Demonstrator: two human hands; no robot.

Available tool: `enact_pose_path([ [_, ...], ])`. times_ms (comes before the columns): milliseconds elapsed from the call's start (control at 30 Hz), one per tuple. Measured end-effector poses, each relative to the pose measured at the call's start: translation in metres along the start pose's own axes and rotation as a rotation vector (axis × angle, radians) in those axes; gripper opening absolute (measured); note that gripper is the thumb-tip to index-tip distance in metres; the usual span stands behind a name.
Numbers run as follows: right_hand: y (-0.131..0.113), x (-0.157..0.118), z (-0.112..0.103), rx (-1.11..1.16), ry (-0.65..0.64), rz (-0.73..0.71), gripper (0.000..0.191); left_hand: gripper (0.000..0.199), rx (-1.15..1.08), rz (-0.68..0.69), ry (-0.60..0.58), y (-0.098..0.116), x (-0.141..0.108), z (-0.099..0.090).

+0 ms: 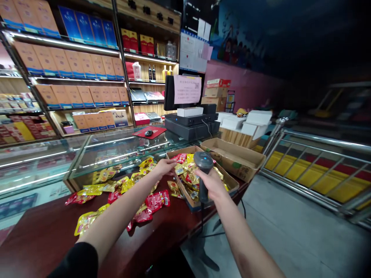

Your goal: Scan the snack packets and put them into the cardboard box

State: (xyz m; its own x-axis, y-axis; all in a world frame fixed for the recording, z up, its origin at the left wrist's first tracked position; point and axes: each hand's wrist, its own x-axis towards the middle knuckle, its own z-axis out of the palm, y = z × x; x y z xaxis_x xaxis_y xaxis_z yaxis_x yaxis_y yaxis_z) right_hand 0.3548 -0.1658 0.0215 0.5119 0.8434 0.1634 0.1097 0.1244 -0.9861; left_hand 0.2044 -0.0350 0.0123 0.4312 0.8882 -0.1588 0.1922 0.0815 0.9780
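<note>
My right hand (214, 184) is wrapped round the handle of a dark barcode scanner (204, 162), held upright over an open cardboard box (185, 193). A small blue light shows on the scanner's head, and its cable hangs down. Inside the box lie yellow, gold and red snack packets (187, 170). My left hand (165, 167) is at the box's left rim, fingers drawn together by the packets; what they hold, if anything, is hidden. Below and beside my left forearm, more snack packets (156, 200) lie loose on the dark red counter (162, 239).
Behind the first box stands a second open cardboard box (228, 148). A glass display counter (116, 144) carries a mouse (148, 133) on a red mat and a monitor (185, 90) with a paper sign. Metal railings (319, 173) stand to the right.
</note>
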Motion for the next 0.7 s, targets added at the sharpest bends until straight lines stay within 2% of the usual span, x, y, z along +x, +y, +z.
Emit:
enact_pose_path([
  [100, -0.008, -0.015, 0.029, 0.036, -0.119, 0.016, 0.032, 0.037, 0.035, 0.014, 0.046, -0.01, -0.012, -0.048],
  [233, -0.009, -0.03, 0.074, 0.095, -0.344, 0.044, 0.034, 0.044, 0.136, -0.007, 0.112, -0.031, -0.043, -0.105],
  [300, -0.004, -0.036, 0.092, 0.089, -0.432, 0.062, 0.035, 0.046, 0.235, 0.006, 0.133, -0.044, -0.062, -0.125],
  [367, 0.005, -0.04, 0.103, 0.037, -0.463, 0.06, 0.034, 0.044, 0.351, 0.049, 0.165, -0.057, -0.081, -0.135],
  [433, 0.017, -0.044, 0.108, -0.026, -0.445, 0.047, 0.033, 0.04, 0.454, 0.114, 0.202, -0.069, -0.098, -0.136],
  [500, 0.031, -0.046, 0.11, -0.075, -0.417, 0.046, 0.033, 0.038, 0.522, 0.154, 0.217, -0.08, -0.113, -0.128],
  [600, 0.049, -0.046, 0.111, -0.168, -0.399, 0.076, 0.032, 0.034, 0.582, 0.136, 0.188, -0.091, -0.131, -0.106],
  [700, 0.063, -0.044, 0.113, -0.266, -0.376, 0.061, 0.031, 0.03, 0.75, 0.14, 0.285, -0.1, -0.141, -0.082],
])
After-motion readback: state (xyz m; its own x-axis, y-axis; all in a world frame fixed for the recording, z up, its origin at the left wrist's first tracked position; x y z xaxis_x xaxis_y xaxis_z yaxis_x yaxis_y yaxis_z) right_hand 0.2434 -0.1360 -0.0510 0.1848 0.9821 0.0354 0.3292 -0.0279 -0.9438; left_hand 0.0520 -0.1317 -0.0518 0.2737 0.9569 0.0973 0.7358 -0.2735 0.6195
